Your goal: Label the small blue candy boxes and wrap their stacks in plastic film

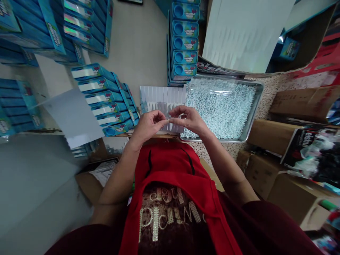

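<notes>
My left hand and my right hand meet in front of me, thumbs and forefingers pinched almost tip to tip. Something small and pale may be between the fingertips, but it is too small to name. Beneath and just beyond them lie whitish slips with several narrow strips side by side, partly covered by the hands. Right beside my right hand is a metal tray filled with small pale blue pellets, like candies.
Blue printed boxes stand in a slanted row at left, with more blue boxes behind. A column of blue boxes runs away beyond the slips. Brown cartons are stacked at right. A white sheet hangs over the left table edge.
</notes>
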The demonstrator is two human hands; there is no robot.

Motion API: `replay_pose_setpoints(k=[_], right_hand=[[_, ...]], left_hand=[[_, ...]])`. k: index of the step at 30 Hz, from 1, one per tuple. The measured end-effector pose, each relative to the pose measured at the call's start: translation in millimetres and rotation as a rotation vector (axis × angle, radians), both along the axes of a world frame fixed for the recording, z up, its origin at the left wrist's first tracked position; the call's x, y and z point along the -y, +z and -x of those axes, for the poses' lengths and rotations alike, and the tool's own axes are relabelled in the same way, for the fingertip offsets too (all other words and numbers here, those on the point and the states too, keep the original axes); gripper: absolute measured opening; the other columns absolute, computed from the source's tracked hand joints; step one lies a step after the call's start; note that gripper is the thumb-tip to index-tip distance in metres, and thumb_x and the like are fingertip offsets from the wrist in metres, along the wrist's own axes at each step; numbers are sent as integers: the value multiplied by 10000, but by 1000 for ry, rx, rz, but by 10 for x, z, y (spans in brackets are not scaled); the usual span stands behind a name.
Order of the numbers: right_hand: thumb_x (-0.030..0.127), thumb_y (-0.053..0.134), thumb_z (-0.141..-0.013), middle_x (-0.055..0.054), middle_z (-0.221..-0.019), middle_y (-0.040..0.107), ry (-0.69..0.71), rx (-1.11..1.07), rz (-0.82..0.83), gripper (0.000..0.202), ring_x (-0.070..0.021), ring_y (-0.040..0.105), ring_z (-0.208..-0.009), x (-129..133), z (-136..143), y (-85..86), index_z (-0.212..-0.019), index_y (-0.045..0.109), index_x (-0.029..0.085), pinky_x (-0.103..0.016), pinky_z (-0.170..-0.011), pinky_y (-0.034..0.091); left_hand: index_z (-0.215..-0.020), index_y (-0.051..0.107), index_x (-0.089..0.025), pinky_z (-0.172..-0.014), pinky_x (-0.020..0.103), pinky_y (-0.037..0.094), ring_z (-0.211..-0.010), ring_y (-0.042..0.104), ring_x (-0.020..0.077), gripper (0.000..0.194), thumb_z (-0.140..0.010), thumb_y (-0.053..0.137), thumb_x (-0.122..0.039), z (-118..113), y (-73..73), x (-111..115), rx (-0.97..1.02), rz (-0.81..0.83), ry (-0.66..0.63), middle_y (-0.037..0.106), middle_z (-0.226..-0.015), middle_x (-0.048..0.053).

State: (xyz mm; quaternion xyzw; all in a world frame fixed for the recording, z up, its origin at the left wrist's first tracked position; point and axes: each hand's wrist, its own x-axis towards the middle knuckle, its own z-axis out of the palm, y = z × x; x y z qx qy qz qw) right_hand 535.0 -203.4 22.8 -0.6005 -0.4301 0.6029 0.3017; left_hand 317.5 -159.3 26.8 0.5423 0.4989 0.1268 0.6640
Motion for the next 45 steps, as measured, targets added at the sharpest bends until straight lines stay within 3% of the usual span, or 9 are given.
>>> replay_pose_setpoints(k=[5, 8, 13, 21, 25, 29, 33, 38, 45], right_hand=[[404, 800, -838, -16, -792, 749, 106, 102, -9, 222, -141, 611, -745, -58, 49, 60, -803, 777, 186, -309, -734, 465], [318, 749, -833, 13, -686, 685, 63, 144, -26, 152, -122, 544, -669, -48, 71, 120, -741, 750, 197, -306, -691, 435], [269, 746, -792, 23, -633, 631, -148, 214, -35, 160, -118, 487, -633, 33, 94, 323, -655, 683, 213, -308, -642, 408], [338, 805, -731, 33, -607, 587, -373, 92, 68, 198, -102, 464, -593, 103, 39, 373, -635, 679, 220, -283, -563, 355], [371, 844, -719, 15, -617, 639, -377, 81, 87, 207, -113, 505, -598, 113, 57, 382, -645, 718, 224, -275, -544, 392], [416, 949, -682, 6, -600, 672, -358, 88, 125, 263, -109, 513, -553, 156, 109, 397, -669, 781, 213, -270, -511, 382], [430, 970, -693, -9, -626, 709, -331, 107, 109, 276, -124, 550, -569, 157, 363, 382, -674, 799, 214, -282, -539, 405], [438, 875, -846, -7, -715, 703, -174, 160, -92, 267, -152, 585, -694, 20, 1087, 425, -701, 776, 237, -318, -673, 463], [350, 800, -940, -2, -755, 674, 63, 484, -266, 226, -200, 618, -817, -47, 1903, 313, -749, 744, 242, -403, -876, 415]], left_hand=[[-818, 665, -189, -686, 284, 456, -739, 615, 156, 262, -846, 791, -417, -29, -23, 1, -1, -62, -63, 679, -765, 12], [-923, 674, -193, -719, 270, 502, -768, 643, 146, 247, -791, 832, -330, -37, -127, 49, 67, 4, 3, 705, -852, 9], [-1226, 620, -258, -728, 253, 567, -777, 699, 118, 739, -577, 971, -224, -68, -284, 178, 247, 197, 213, 717, -1113, 5], [-962, 689, -182, -815, 301, 618, -828, 724, 160, 594, -500, 1042, -306, -127, -275, 323, 371, 397, 382, 786, -942, 26], [-913, 704, -171, -801, 300, 618, -769, 730, 153, 576, -534, 1050, -432, -153, -247, 376, 347, 447, 525, 780, -856, 21], [-855, 714, -161, -734, 293, 620, -662, 709, 137, 589, -559, 1026, -564, -72, -87, 437, 339, 508, 628, 772, -798, 24], [-821, 737, -168, -696, 269, 599, -650, 706, 139, 491, -637, 996, -543, 250, 203, 500, 269, 426, 622, 758, -755, 17], [-841, 784, -184, -695, 248, 579, -679, 715, 144, 317, -778, 924, -461, 972, 482, 470, 9, 160, 707, 769, -754, 19], [-808, 797, -176, -598, 252, 554, -622, 714, 167, 359, -689, 950, -478, 1809, 343, 341, -140, 163, 703, 768, -710, 41]])
